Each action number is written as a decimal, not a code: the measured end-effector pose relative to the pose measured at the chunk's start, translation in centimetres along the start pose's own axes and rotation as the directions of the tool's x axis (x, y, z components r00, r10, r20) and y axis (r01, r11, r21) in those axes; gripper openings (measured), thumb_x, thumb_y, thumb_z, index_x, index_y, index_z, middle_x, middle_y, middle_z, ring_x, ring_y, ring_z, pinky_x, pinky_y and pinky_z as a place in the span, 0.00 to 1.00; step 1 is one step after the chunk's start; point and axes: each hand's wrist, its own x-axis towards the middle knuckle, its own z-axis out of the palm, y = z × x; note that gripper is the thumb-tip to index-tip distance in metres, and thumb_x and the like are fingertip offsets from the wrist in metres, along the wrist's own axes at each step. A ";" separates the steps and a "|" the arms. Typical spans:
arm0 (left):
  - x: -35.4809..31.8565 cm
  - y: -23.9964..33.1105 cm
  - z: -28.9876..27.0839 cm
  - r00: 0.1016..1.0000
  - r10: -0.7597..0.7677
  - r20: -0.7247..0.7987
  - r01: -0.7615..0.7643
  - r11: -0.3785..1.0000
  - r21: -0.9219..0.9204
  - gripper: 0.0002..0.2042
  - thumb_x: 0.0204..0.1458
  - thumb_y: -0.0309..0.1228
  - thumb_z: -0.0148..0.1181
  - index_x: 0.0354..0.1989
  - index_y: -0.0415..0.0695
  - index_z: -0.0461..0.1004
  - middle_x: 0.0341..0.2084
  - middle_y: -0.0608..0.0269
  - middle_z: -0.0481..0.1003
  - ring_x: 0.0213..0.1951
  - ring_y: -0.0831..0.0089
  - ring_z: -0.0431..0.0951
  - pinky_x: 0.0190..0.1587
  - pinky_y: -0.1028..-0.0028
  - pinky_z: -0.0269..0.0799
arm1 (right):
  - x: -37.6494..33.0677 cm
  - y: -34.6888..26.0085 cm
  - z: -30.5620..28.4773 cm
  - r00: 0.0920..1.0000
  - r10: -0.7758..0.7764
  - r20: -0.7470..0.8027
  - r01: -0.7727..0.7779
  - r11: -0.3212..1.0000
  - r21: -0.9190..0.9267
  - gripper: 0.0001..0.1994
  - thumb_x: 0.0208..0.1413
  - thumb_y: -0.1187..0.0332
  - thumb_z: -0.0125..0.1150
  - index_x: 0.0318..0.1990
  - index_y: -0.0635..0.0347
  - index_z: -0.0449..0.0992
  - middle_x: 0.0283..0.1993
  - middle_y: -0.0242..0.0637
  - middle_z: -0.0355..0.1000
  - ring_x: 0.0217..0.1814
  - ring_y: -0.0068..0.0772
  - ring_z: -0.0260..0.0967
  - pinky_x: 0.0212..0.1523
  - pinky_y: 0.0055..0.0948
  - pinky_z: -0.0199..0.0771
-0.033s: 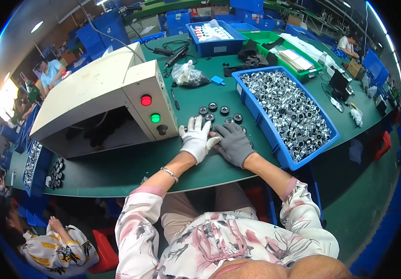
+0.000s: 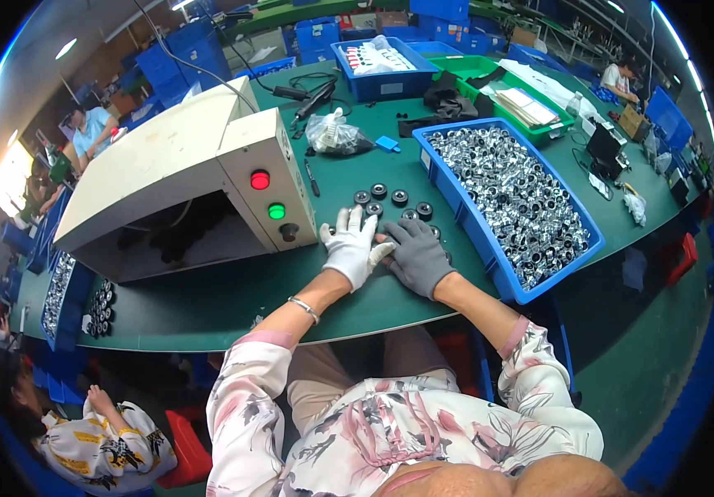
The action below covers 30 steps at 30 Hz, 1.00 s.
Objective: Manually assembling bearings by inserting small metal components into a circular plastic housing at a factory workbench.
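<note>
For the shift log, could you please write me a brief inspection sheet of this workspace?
Surface: green table.
Job's things: small black round parts ahead of both hands; blue plastic bin of shiny metal pieces at right.
Clutter: clear plastic bag; beige box machine with red and green buttons.
Grippers: white-gloved left hand and grey-gloved right hand lie flat, touching.
Cables: black cable behind the machine.
Surroundings: other workers, blue crates.

Your left hand (image 2: 352,247) in a white glove and your right hand (image 2: 416,257) in a grey glove lie flat, side by side, on the green table (image 2: 208,298), over small black rings (image 2: 390,199), beside a blue bin (image 2: 502,282) of metal parts.
</note>
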 end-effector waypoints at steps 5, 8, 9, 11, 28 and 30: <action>1.9 1.5 0.3 1.000 -0.018 0.000 0.018 1.000 -0.003 0.37 0.59 0.62 0.44 0.71 0.51 0.59 0.71 0.46 0.54 0.72 0.47 0.50 0.65 0.35 0.40 | -0.2 1.7 0.9 0.996 0.075 -0.045 -0.076 0.997 -0.033 0.16 0.55 0.62 0.60 0.48 0.59 0.77 0.57 0.42 0.70 0.61 0.49 0.64 0.61 0.45 0.63; 2.8 1.6 -0.3 0.999 -0.033 -0.034 0.030 0.997 -0.075 0.36 0.58 0.60 0.47 0.70 0.52 0.60 0.71 0.47 0.55 0.72 0.47 0.50 0.65 0.36 0.41 | 0.4 2.4 1.9 0.991 0.110 -0.077 -0.111 0.994 -0.005 0.15 0.55 0.64 0.59 0.48 0.58 0.77 0.57 0.42 0.70 0.61 0.49 0.64 0.61 0.45 0.63; 3.2 1.6 0.1 0.997 -0.034 -0.070 0.030 0.998 -0.062 0.35 0.58 0.60 0.48 0.69 0.52 0.61 0.71 0.47 0.55 0.72 0.48 0.50 0.64 0.36 0.41 | 0.6 2.6 1.4 0.992 0.124 -0.031 -0.124 0.992 0.018 0.15 0.54 0.65 0.59 0.48 0.58 0.77 0.56 0.42 0.70 0.60 0.49 0.64 0.60 0.44 0.64; 3.9 2.3 -0.3 0.996 -0.007 -0.090 -0.005 0.990 -0.139 0.34 0.57 0.60 0.49 0.67 0.50 0.64 0.71 0.47 0.54 0.72 0.47 0.50 0.64 0.35 0.40 | 0.5 3.6 1.7 0.987 0.135 -0.088 -0.131 0.990 0.049 0.16 0.52 0.65 0.60 0.49 0.57 0.77 0.55 0.42 0.69 0.59 0.49 0.64 0.60 0.45 0.64; 5.8 4.0 1.4 0.994 -0.051 -0.101 0.017 0.950 -0.313 0.36 0.61 0.62 0.40 0.67 0.47 0.64 0.69 0.39 0.55 0.71 0.41 0.52 0.67 0.38 0.45 | 0.3 2.9 0.6 0.972 0.225 0.060 -0.226 0.974 0.010 0.18 0.51 0.66 0.63 0.48 0.65 0.77 0.54 0.47 0.71 0.60 0.52 0.63 0.58 0.47 0.66; 5.4 3.6 2.0 0.984 -0.042 -0.171 -0.016 0.946 -0.324 0.36 0.61 0.62 0.41 0.67 0.46 0.64 0.69 0.39 0.56 0.70 0.41 0.52 0.67 0.40 0.46 | 0.3 3.1 0.6 0.967 0.231 0.112 -0.232 0.973 -0.005 0.20 0.50 0.68 0.63 0.52 0.64 0.76 0.57 0.47 0.70 0.62 0.53 0.62 0.60 0.46 0.65</action>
